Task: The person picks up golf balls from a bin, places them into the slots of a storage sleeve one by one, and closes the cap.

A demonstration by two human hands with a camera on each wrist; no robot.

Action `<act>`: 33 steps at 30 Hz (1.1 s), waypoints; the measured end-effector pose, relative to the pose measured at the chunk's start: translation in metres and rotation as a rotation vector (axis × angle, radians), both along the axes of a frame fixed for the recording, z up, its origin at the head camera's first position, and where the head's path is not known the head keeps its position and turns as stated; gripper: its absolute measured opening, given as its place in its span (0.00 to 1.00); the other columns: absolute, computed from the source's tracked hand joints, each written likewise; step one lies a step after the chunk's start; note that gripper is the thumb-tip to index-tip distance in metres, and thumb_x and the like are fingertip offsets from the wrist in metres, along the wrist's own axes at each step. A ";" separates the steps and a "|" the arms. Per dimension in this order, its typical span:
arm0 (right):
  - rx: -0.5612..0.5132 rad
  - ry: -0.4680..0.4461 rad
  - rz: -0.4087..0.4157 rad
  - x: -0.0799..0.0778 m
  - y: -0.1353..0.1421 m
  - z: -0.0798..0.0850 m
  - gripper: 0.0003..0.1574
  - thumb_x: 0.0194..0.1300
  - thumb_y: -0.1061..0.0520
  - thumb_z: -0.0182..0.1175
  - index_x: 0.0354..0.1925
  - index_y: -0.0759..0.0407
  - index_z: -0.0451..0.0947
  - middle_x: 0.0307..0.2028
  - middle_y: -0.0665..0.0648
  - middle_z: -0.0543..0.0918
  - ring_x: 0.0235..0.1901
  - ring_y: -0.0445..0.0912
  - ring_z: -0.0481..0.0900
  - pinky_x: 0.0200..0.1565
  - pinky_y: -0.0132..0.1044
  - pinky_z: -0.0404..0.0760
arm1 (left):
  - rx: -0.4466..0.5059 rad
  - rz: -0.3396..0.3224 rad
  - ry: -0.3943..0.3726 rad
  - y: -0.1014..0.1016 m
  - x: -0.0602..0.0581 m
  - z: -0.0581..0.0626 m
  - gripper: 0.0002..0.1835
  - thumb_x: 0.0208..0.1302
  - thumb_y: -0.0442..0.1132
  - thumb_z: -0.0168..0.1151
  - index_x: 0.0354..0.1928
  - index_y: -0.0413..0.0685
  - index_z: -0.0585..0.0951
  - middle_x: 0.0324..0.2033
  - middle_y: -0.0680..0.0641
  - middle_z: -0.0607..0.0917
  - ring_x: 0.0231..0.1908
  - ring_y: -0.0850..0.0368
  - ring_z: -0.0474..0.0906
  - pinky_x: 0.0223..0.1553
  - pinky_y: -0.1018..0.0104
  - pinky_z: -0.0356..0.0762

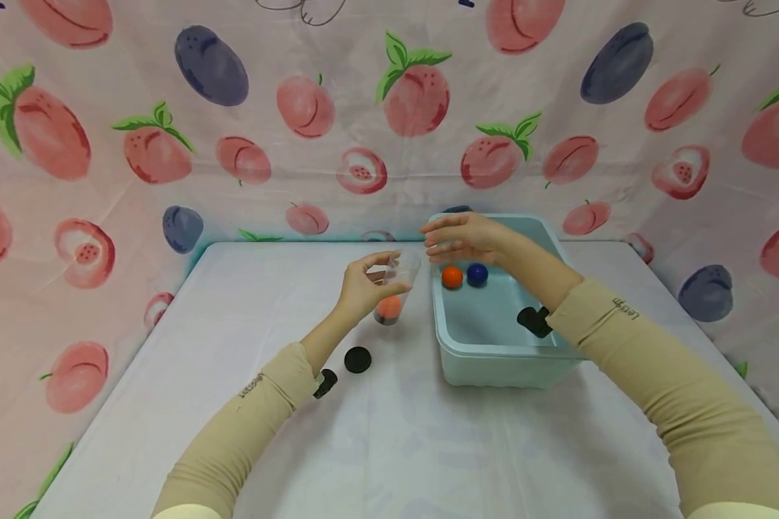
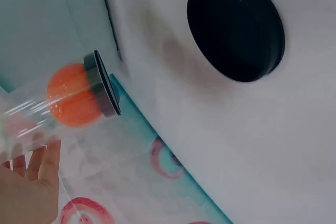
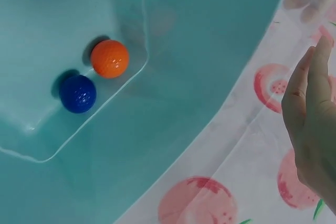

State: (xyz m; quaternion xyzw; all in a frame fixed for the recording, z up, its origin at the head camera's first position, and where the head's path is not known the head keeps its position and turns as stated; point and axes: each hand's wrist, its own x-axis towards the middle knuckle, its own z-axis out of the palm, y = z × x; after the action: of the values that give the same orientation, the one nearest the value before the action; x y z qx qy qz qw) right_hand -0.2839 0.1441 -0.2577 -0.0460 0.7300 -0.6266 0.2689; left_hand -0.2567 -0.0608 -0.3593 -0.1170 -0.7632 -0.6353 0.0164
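My left hand [image 1: 362,287] grips a clear plastic tube [image 1: 404,268], tilted above the table just left of the basin. An orange ball [image 2: 75,95] sits at its lower end, against a black cap [image 2: 102,85]. My right hand [image 1: 465,236] is over the left rim of the pale blue basin [image 1: 448,346], near the tube's upper end, fingers extended and holding nothing. Inside the basin, another orange ball [image 3: 109,59] lies beside a dark blue ball [image 3: 77,94]. On the table, near my left wrist, lies a round black lid [image 1: 358,360].
A white cloth covers the table [image 1: 389,432]. Behind it hangs a fruit-print curtain [image 1: 363,108]. The basin's raised walls stand at the right of the table, under my right forearm. Black wrist cameras [image 1: 534,321] sit on both wrists.
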 end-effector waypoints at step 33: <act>0.091 -0.026 -0.071 -0.020 0.022 -0.014 0.26 0.71 0.60 0.49 0.63 0.70 0.61 0.34 0.53 0.80 0.41 0.49 0.81 0.57 0.49 0.73 | 0.039 0.002 0.016 -0.005 0.001 -0.001 0.29 0.47 0.29 0.73 0.56 0.46 0.79 0.50 0.39 0.79 0.51 0.44 0.80 0.48 0.59 0.82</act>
State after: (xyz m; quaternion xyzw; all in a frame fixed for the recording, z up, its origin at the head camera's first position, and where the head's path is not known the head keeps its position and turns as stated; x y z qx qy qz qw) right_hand -0.3044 0.1665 -0.2717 0.0002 0.7553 -0.6026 0.2579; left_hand -0.2559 -0.0653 -0.3607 -0.1210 -0.7505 -0.6492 0.0253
